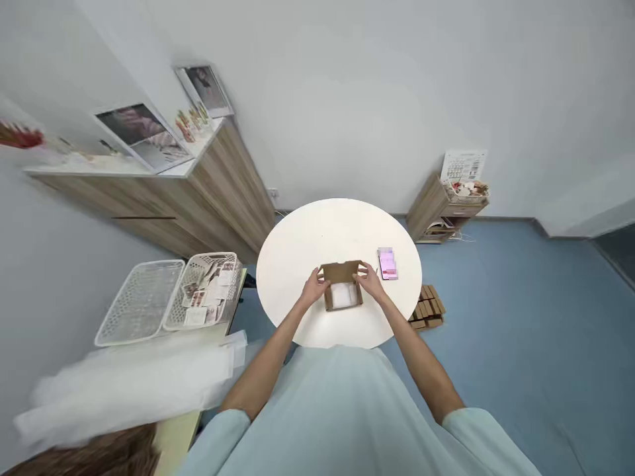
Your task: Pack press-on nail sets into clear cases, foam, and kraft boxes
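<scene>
A small brown cardboard box [341, 270] stands on the white round table [297, 244] with its lid raised. White material [343, 295], perhaps a wrapped item or padding, fills its inside; I cannot make out which. My left hand [314, 288] pinches the box at the left side of the lid. On the opposite side, the fingers of my right hand [370, 281] are closed on the lid's right corner. To the right of the box lies a phone [387, 263] with a pink screen, apart from my right hand.
White baskets [141, 297], one with cards and packets, stand on a side table at left, beside a pile of white wrapping sheets [133, 380]. Several brown boxes [427, 308] are stacked low at right. A wooden cabinet [233, 185] and a small shelf unit [431, 205] line the wall.
</scene>
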A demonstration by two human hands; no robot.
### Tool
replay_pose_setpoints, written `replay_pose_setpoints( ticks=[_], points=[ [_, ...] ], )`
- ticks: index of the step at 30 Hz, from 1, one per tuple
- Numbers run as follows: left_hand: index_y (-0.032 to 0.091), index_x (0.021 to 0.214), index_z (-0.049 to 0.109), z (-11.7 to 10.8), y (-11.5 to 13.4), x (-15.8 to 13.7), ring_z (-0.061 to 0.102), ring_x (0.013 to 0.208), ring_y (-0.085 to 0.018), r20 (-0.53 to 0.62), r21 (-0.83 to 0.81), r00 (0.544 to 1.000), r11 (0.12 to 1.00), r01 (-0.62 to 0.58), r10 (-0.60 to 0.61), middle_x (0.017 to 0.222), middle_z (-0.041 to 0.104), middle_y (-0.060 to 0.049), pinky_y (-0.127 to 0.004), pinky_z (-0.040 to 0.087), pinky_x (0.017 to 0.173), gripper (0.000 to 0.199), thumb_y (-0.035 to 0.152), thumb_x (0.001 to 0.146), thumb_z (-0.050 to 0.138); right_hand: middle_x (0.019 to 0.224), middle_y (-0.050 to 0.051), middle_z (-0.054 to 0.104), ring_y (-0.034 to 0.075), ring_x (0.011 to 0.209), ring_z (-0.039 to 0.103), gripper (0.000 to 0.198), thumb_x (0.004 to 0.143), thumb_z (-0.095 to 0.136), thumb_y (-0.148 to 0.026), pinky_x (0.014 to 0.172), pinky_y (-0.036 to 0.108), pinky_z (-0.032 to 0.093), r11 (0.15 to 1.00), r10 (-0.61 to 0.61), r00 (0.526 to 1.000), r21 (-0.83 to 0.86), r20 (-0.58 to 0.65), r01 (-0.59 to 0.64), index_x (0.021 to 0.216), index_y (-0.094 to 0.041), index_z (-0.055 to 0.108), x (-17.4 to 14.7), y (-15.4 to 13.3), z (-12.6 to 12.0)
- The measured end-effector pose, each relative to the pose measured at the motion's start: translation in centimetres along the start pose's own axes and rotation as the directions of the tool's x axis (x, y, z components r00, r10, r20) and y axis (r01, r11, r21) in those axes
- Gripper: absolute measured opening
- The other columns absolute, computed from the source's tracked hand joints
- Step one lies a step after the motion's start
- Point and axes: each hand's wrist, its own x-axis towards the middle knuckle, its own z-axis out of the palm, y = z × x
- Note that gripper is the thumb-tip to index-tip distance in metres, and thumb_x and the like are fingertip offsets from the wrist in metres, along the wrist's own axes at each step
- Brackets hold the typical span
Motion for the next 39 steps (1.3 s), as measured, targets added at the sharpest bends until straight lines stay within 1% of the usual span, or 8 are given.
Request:
replay_pose_setpoints(
  ticks=[5, 12, 15, 18, 24, 28, 34, 39],
  points=[
    [0.018, 0.161, 0.042, 0.6, -1.1, -2.5, 0.072, 0.121, -0.028, -0.010, 0.014, 0.997, 0.997, -0.076, 0.076, 0.149, 0.064, -0.018, -0.042, 0.057, 0.106, 0.084, 0.018, 0.084, 0.077, 0.139, 0.015, 0.069, 0.025, 0.102, 0.076, 0.070, 0.090, 0.071, -0.033, 0.098, 0.043, 0.060, 0.991, -0.061, 0.998, -0.118, -0.004, 0.060, 0.155, -0.023, 0.050, -1.7, 1.0, -0.8],
    [0.021, 0.162, 0.039, 1.3, -2.8, -7.2, 0.058, 0.143, -0.033, 0.074, 0.252, 0.965, 0.932, -0.262, 0.251, 0.160, 0.052, -0.017, -0.048, 0.050, 0.116, 0.081, 0.013, 0.085, 0.064, 0.150, 0.013, 0.062, 0.025, 0.116, 0.071, 0.071, 0.089, 0.050, -0.010, 0.103, 0.044, 0.057, 0.905, -0.199, 0.972, -0.357, 0.124, 0.231, 0.159, -0.024, 0.045, -6.7, 3.1, -0.8],
    [0.019, 0.162, 0.039, 1.4, -3.5, -9.2, 0.049, 0.151, -0.033, 0.058, 0.317, 0.939, 0.885, -0.340, 0.340, 0.164, 0.048, -0.017, -0.050, 0.045, 0.122, 0.077, 0.014, 0.088, 0.062, 0.147, 0.013, 0.064, 0.026, 0.120, 0.068, 0.067, 0.094, 0.049, -0.012, 0.104, 0.043, 0.056, 0.858, -0.182, 0.968, -0.454, 0.171, 0.241, 0.160, -0.023, 0.044, -8.6, 3.4, -0.6],
    [0.022, 0.158, 0.047, 1.5, -4.0, -10.8, 0.052, 0.148, -0.031, -0.015, 0.353, 0.930, 0.872, -0.338, 0.367, 0.161, 0.052, -0.014, -0.048, 0.045, 0.122, 0.068, 0.014, 0.091, 0.060, 0.142, 0.011, 0.068, 0.026, 0.125, 0.066, 0.061, 0.099, 0.049, -0.015, 0.103, 0.039, 0.054, 0.816, -0.137, 0.980, -0.544, 0.145, 0.195, 0.159, -0.023, 0.046, -10.1, 3.4, -0.4],
    [0.024, 0.140, 0.067, 1.6, -4.5, -12.0, 0.069, 0.128, -0.030, -0.028, 0.402, 0.969, 0.890, -0.214, 0.245, 0.140, 0.072, -0.009, -0.044, 0.053, 0.112, 0.044, 0.018, 0.097, 0.058, 0.113, 0.009, 0.079, 0.026, 0.099, 0.075, 0.040, 0.107, 0.044, -0.024, 0.081, 0.031, 0.049, 0.700, 0.063, 0.990, -0.713, 0.127, 0.047, 0.144, -0.021, 0.059, -11.8, 2.6, 0.4],
    [0.024, 0.138, 0.070, 1.7, -4.8, -12.1, 0.074, 0.118, -0.030, -0.018, 0.392, 0.993, 0.915, -0.098, 0.114, 0.127, 0.079, -0.007, -0.042, 0.057, 0.103, 0.043, 0.019, 0.098, 0.057, 0.112, 0.011, 0.080, 0.026, 0.100, 0.075, 0.035, 0.108, 0.047, -0.026, 0.078, 0.029, 0.046, 0.664, 0.158, 0.974, -0.748, 0.163, 0.017, 0.138, -0.019, 0.064, -12.3, 2.4, 0.9],
    [0.022, 0.137, 0.070, 2.6, -5.3, -12.3, 0.075, 0.118, -0.025, -0.061, 0.248, 0.998, 0.968, 0.025, -0.010, 0.127, 0.079, -0.007, -0.036, 0.056, 0.105, 0.048, 0.012, 0.091, 0.061, 0.119, 0.011, 0.079, 0.027, 0.110, 0.074, 0.035, 0.105, 0.059, -0.044, 0.085, 0.029, 0.051, 0.784, 0.177, 0.968, -0.620, 0.180, -0.028, 0.129, -0.021, 0.069, -12.6, 3.4, 1.5],
    [0.019, 0.134, 0.070, 3.2, -5.8, -11.8, 0.073, 0.124, -0.026, -0.128, 0.050, 0.983, 0.989, 0.137, -0.129, 0.133, 0.076, -0.012, -0.041, 0.053, 0.113, 0.041, 0.015, 0.093, 0.065, 0.117, 0.011, 0.080, 0.024, 0.114, 0.074, 0.034, 0.108, 0.047, -0.030, 0.099, 0.031, 0.052, 0.863, 0.257, 0.964, -0.463, 0.061, -0.201, 0.131, -0.018, 0.069, -12.0, 4.8, 1.9]
  ],
)
